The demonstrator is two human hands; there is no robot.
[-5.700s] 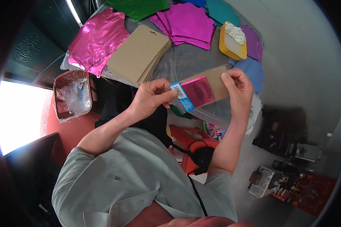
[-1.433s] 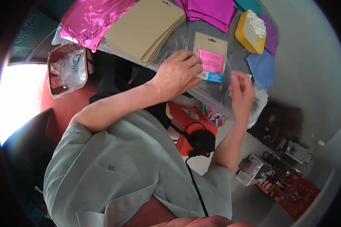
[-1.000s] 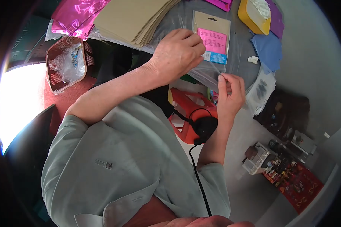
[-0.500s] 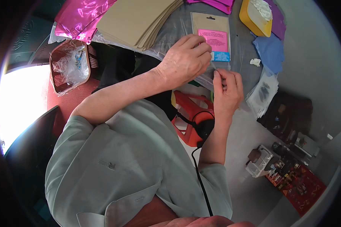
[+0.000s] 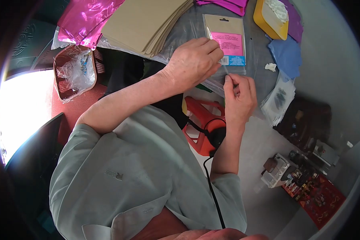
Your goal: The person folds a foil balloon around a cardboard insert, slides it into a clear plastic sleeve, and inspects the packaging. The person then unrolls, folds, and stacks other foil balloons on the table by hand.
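Observation:
A clear plastic bag (image 5: 228, 27) lies flat on the table, holding a tan card with a pink printed panel and a blue strip with a barcode. My left hand (image 5: 197, 60) is closed at the bag's lower left corner, fingertips bent together and partly hidden. To its right, my right hand (image 5: 241, 93) pinches thumb against index finger at the lower edge. A thin clear strip of plastic (image 5: 226, 70) runs between the two hands; whether it belongs to the bag cannot be made out.
A stack of tan cards (image 5: 142, 24) and shiny pink packaging (image 5: 86, 20) lie at left. At right are a yellow tray (image 5: 272, 28) with white material, blue sheets (image 5: 285, 56) and clear bags (image 5: 279, 102). A brown basket (image 5: 61, 82) holds plastic scraps; a red stool (image 5: 198, 110) stands below.
The left hand has shifted slightly left and down, uncovering the barcode on the blue strip. My right hand stays almost in place, still pinching.

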